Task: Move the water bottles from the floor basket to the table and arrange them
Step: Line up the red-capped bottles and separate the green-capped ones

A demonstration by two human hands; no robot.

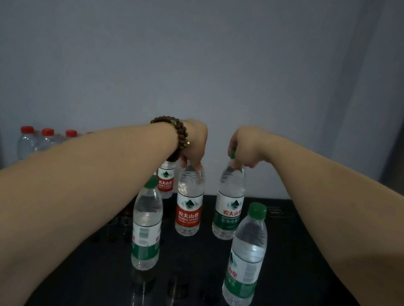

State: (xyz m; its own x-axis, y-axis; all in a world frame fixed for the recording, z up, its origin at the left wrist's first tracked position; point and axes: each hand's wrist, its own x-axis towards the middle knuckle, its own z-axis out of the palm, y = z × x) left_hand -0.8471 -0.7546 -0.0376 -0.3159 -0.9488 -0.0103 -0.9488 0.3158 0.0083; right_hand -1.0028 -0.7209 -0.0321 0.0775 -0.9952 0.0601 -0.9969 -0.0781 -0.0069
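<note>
Both arms reach out over a dark glossy tabletop (312,253), grey wall behind. L hand (194,143), w/ a wooden bead bracelet (170,127) on the wrist, is on top of a red-label water bottle (189,204). Its fingers (197,166) are curled round the neck & cap, and the cap is hidden under them. R hand (246,146) holds a green-label water bottle (228,206) just to the right, fingers pinching the green cap, a bit of which peeks out. Both bottles are upright, side by side but apart, approx mid-tabletop. Can't tell if their bases rest on the surface or hang just off it.

Nearer, two more stand free. The near-left green-cap bottle (146,226) is partly behind the L forearm. The near-right green-cap bottle (245,257) is closest of all. Behind the held red one, a bit left & farther, is another red-label bottle (165,181), its top hidden by the wrist. Far left, beyond the tabletop edge by the wall, is a row of red-cap bottles (45,141). Three caps show clearly, the rest are blocked by the arm.
</note>
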